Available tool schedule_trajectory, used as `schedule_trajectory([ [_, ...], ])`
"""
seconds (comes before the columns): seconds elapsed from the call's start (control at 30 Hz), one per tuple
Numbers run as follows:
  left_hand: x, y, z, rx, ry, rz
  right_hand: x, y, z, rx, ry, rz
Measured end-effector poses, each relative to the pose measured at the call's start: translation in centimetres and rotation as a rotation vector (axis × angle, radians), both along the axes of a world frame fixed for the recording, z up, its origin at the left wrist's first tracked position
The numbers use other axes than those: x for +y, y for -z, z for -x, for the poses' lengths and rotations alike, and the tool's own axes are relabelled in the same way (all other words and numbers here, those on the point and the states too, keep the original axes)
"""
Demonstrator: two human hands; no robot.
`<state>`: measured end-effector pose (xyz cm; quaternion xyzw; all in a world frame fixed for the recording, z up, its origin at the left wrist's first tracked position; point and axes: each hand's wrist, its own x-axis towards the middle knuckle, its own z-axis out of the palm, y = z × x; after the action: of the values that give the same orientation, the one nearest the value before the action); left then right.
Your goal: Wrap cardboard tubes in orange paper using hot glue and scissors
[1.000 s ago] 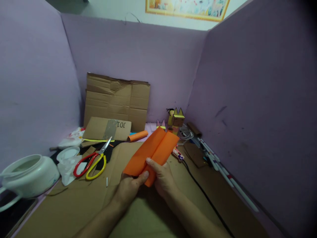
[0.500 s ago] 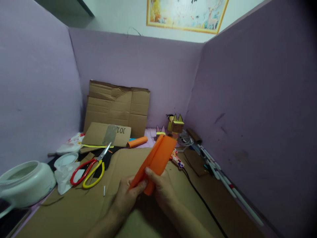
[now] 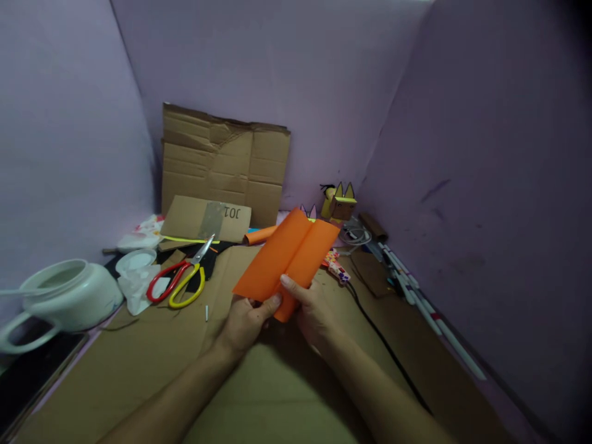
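Observation:
An orange folded paper sheet (image 3: 289, 256) is held up over the cardboard-covered table (image 3: 152, 364), opened along a central crease. My left hand (image 3: 245, 324) pinches its near left edge, thumb on top. My right hand (image 3: 312, 311) grips the near right edge, thumb pressed on the sheet. Both hands are closed on the paper at the middle of the view.
Red and yellow scissors (image 3: 180, 283) lie to the left, beside a white pot (image 3: 69, 302) and crumpled plastic (image 3: 136, 287). Cardboard sheets (image 3: 222, 163) lean on the back wall. An orange roll (image 3: 261, 234), small cardboard figures (image 3: 342, 202), a black cable (image 3: 379, 339) and pens (image 3: 416, 296) lie right.
The sheet was nearly folded shut half a second ago; it is now spread open again. The view has dropped slightly, hiding the wall picture.

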<state>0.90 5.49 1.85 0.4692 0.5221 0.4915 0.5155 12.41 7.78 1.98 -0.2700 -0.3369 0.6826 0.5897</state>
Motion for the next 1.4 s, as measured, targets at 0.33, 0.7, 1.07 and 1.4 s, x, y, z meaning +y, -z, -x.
schedule_trajectory([
  [0.33,0.4,1.4,0.2,0.085,0.042,0.034,0.3,0.5,0.0,-0.026,-0.007,0.044],
  [0.7,0.1,0.9,-0.1,0.095,-0.003,0.054,0.8,1.5,-0.2,-0.063,-0.021,0.073],
  [1.07,0.7,1.8,0.1,0.120,-0.025,0.116,0.6,1.2,-0.2,-0.080,-0.052,0.099],
  [1.4,0.7,2.1,0.2,0.074,-0.025,0.082,0.7,1.5,-0.2,-0.066,-0.059,0.087],
])
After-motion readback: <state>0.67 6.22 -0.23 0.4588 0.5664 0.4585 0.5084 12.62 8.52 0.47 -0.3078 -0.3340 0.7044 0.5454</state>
